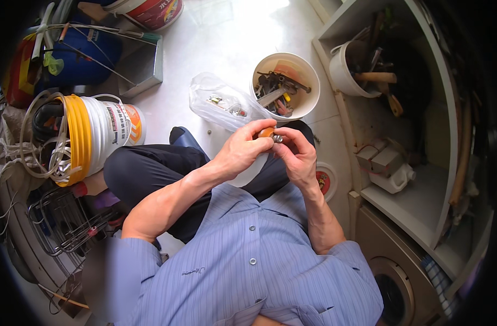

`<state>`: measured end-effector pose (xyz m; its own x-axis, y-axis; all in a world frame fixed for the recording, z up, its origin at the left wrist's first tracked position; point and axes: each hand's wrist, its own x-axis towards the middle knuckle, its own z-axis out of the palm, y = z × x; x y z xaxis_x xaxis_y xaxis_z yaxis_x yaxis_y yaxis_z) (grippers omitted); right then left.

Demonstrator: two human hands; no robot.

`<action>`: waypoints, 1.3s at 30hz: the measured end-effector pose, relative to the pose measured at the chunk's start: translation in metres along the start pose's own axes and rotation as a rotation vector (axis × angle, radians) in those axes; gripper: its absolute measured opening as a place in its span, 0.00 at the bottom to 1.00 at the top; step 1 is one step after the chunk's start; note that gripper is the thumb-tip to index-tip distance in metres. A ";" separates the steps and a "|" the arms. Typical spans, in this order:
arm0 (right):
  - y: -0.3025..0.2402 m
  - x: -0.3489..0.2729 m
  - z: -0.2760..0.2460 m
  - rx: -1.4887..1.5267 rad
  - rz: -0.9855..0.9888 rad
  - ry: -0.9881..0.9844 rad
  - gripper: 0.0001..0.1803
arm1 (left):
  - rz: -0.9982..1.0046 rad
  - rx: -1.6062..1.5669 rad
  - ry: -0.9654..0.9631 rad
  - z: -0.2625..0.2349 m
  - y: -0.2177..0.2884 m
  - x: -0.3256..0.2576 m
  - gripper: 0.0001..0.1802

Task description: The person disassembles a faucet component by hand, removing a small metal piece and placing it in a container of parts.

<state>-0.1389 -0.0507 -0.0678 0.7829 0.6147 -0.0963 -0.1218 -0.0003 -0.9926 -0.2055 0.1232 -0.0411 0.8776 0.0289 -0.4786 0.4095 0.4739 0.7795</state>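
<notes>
Above my lap, my left hand (243, 145) and my right hand (298, 158) meet, fingers closed. Between the fingertips is a small piece with a rounded orange part (267, 132) and a silver metal end (277, 138). The left fingers pinch the orange part, while the right ones are at the metal end. Its exact kind is too small to tell. Just beyond the left hand lies a clear plastic bag (205, 89) with small metal parts in it. Past my right hand stands a white bucket (313, 103) holding several metal tools and a yellow-handled one.
At left, a white and yellow bucket (104, 122) lies on its side beside a wire rack (69, 225). On the right are a shelf unit (403, 209), a white pail of tools (343, 70) and a white plastic jug (395, 179). A round lid (325, 182) lies near my right forearm.
</notes>
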 end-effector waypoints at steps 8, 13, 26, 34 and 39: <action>-0.001 0.003 -0.004 0.054 0.019 -0.051 0.15 | 0.063 0.244 0.020 -0.001 0.005 -0.002 0.30; -0.004 0.004 -0.010 0.123 0.033 -0.069 0.16 | 0.081 0.246 0.016 -0.002 0.008 -0.005 0.30; -0.010 0.003 -0.009 -0.249 -0.067 -0.110 0.23 | 0.100 0.359 -0.045 -0.002 0.009 -0.003 0.26; 0.008 -0.003 -0.030 0.509 0.277 -0.044 0.19 | -0.130 -0.390 -0.117 -0.005 0.009 -0.003 0.25; 0.007 0.003 -0.036 0.793 0.203 -0.046 0.24 | -0.112 -0.441 -0.160 -0.003 0.017 0.002 0.22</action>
<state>-0.1155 -0.0770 -0.0778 0.6751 0.6948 -0.2480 -0.6674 0.4321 -0.6065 -0.1977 0.1340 -0.0295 0.8758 -0.1629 -0.4543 0.3889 0.7956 0.4644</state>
